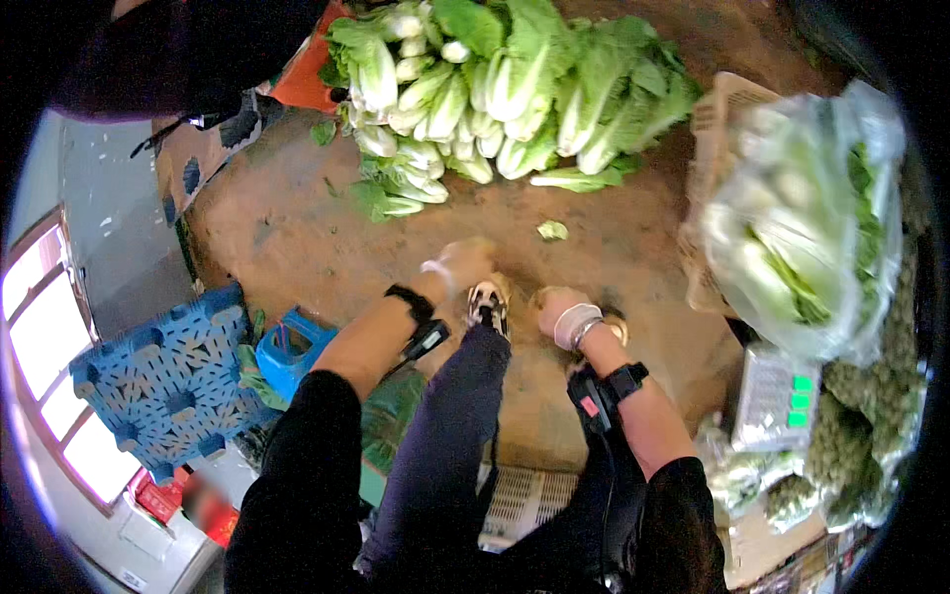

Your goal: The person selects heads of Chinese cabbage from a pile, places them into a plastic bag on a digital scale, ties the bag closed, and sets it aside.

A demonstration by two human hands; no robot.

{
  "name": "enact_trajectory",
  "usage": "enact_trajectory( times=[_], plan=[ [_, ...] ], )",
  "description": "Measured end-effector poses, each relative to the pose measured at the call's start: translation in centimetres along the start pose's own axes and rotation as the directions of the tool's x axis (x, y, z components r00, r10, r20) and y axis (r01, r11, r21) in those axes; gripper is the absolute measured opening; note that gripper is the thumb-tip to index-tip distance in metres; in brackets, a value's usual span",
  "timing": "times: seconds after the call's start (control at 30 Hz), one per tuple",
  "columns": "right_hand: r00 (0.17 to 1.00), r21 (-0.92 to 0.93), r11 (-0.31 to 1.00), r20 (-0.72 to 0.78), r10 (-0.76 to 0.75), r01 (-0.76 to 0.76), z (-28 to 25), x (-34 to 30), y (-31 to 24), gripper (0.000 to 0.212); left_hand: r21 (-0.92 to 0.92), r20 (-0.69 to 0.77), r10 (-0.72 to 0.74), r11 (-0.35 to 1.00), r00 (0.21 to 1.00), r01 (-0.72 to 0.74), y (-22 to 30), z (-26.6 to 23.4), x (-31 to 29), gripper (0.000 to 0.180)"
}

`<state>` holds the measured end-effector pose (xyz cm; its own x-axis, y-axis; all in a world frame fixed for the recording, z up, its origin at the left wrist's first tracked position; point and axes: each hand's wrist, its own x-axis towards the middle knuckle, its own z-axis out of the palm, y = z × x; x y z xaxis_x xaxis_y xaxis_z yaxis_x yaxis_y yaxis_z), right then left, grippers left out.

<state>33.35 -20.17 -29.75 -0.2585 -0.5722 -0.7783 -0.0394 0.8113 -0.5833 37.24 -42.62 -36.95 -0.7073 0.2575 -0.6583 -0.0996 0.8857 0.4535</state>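
Observation:
My left hand (465,263) reaches out over the brown floor (297,228), just beyond my shoe (487,301). It is smeared by motion, so its fingers do not show clearly. To the right of the shoe is my right hand (561,311), its fingers curled in; whether anything is inside them is hidden. Ahead of both hands lies a big heap of leafy green cabbages (515,99) with white stalks. A small loose leaf piece (552,231) lies on the floor between the heap and my hands.
At right, a tan crate (705,188) holds a clear bag of cabbages (792,238). Nearer stand a scale (767,401) with a green display and bagged dark green vegetables (841,426). At left are a blue plastic pallet (178,386) and a blue stool (292,354).

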Motion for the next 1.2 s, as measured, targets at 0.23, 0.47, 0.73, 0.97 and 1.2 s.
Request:
enact_trajectory(
  times=[0.23, 0.47, 0.73, 0.97, 1.2],
  plan=[
    [0.998, -0.454, 0.891, -0.055, -0.026, -0.002, -3.2, 11.3, 3.2, 0.036, 0.511, -0.200, 0.326, 0.839, 0.924, -0.185, 2.8, 2.6, 19.0, 0.028],
    [0.977, -0.711, 0.702, -0.116, -0.179, 0.044, -9.2, 11.1, 0.2, 0.039, 0.225, -0.106, 0.536, 0.833, 0.838, -0.505, -2.0, 0.9, 16.5, 0.022],
    [0.888, -0.504, 0.781, -0.056, -0.456, 0.369, -1.8, 12.8, -8.7, 0.036, -0.952, -0.021, -0.157, 0.305, 0.987, 0.028, -14.9, -6.0, -10.2, 0.033],
    [0.527, -0.712, 0.466, -0.158, -0.835, 0.525, 2.0, 18.1, -19.7, 0.025, -0.693, -0.491, -0.500, -0.271, 0.713, -0.668, -18.0, -2.0, -10.1, 0.032],
    [0.400, -0.813, 0.329, -0.538, -0.742, -0.481, -6.6, 23.4, -27.3, 0.069, -0.345, -0.398, -0.432, -0.747, 0.809, -0.569, -23.8, 4.3, -4.4, 0.029]
  ],
)
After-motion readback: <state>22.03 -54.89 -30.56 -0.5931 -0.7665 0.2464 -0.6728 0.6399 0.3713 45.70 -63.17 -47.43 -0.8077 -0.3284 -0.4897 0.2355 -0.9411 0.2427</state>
